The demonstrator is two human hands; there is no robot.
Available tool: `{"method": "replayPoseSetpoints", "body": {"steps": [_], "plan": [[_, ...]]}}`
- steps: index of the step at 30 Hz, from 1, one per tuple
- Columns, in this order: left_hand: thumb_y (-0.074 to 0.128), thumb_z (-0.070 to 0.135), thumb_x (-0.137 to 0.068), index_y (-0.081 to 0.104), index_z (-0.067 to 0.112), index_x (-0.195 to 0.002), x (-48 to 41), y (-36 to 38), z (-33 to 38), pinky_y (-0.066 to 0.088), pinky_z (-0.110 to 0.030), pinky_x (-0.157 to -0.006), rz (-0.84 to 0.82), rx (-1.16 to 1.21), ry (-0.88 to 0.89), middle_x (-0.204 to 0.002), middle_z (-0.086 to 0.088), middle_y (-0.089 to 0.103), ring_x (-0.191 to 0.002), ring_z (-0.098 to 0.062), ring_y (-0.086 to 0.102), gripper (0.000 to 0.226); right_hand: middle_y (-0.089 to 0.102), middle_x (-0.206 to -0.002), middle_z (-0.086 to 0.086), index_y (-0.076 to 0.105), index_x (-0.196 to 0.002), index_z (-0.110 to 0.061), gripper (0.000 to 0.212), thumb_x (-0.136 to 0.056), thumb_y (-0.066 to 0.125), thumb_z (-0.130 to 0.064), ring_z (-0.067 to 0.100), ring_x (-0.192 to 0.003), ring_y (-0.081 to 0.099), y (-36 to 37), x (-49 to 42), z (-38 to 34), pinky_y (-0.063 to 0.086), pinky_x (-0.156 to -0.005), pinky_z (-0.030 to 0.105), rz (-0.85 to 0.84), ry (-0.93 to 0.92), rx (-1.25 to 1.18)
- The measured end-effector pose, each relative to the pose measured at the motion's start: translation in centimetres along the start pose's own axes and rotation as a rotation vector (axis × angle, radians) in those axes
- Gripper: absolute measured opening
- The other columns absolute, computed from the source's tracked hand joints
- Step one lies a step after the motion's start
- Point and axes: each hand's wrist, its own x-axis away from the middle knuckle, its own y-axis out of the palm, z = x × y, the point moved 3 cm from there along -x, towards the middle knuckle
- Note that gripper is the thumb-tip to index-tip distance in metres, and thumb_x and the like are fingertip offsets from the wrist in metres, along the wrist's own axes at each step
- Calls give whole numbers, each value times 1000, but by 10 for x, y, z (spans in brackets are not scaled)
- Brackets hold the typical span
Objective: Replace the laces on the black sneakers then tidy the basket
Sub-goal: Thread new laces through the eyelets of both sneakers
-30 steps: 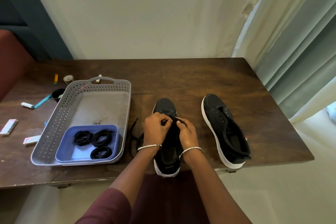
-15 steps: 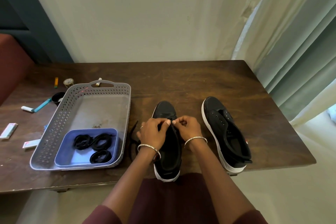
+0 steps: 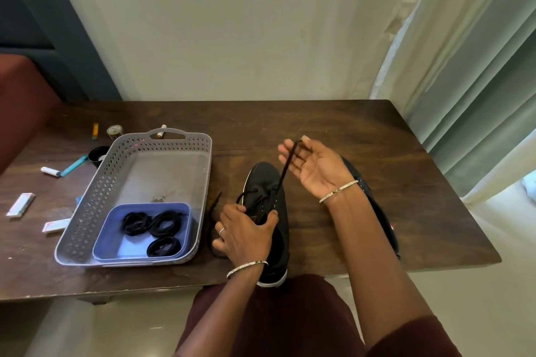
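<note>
Perforated plastic basket (image 3: 87, 211), wooden table (image 3: 333, 124)

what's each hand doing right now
Left hand: closed on the near sneaker, steadying it.
Right hand: raised, palm open, fingertips pinching the black lace taut.

We saw a dark wooden surface (image 3: 333, 124) against a pale wall (image 3: 232, 23), with light curtains (image 3: 464, 66) at the right. At its left end lay a white and blue tube (image 3: 62, 169), a black cap (image 3: 98, 154), a small orange stick (image 3: 95, 131), a round metal piece (image 3: 115, 130) and two flat white packets (image 3: 21, 204) (image 3: 55, 225). A reddish seat (image 3: 20, 101) stood beyond.
</note>
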Motion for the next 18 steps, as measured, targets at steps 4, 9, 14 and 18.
{"method": "replayPoseSetpoints", "body": {"steps": [4, 9, 14, 18], "plan": [[77, 60, -68, 46, 20, -110, 1, 1, -4, 33, -49, -96, 18, 15, 6, -117, 0, 53, -120, -28, 47, 65, 49, -64, 4, 55, -82, -6, 22, -101, 49, -17, 12, -51, 43, -17, -5, 10, 40, -56, 28, 267, -175, 737], [79, 60, -65, 46, 20, -109, 1, 2, -7, 34, -49, -95, 48, 37, -9, -115, -1, 54, -119, -30, 48, 69, 62, -107, 15, 63, -97, -9, 32, -97, 54, -40, 34, -104, 58, -40, -17, 52, 47, -88, 39, 130, -139, 1825], [82, 59, -63, 46, 18, -110, 2, 1, -8, 34, -50, -94, 65, 35, -27, -116, -3, 55, -119, -31, 48, 72, 62, -100, 18, 67, -94, -2, 31, -102, 49, -27, 35, -98, 61, -32, -19, 55, 42, -81, 35, 48, -167, 1880], [83, 60, -62, 46, 17, -111, -2, 3, -15, 34, -51, -97, 26, 52, -84, -117, -4, 55, -120, -31, 49, 75, 66, -99, 17, 59, -81, -7, 29, -105, 47, -17, 8, -74, 58, -10, 0, 37, 43, -66, 21, -21, -256, 788]]}}
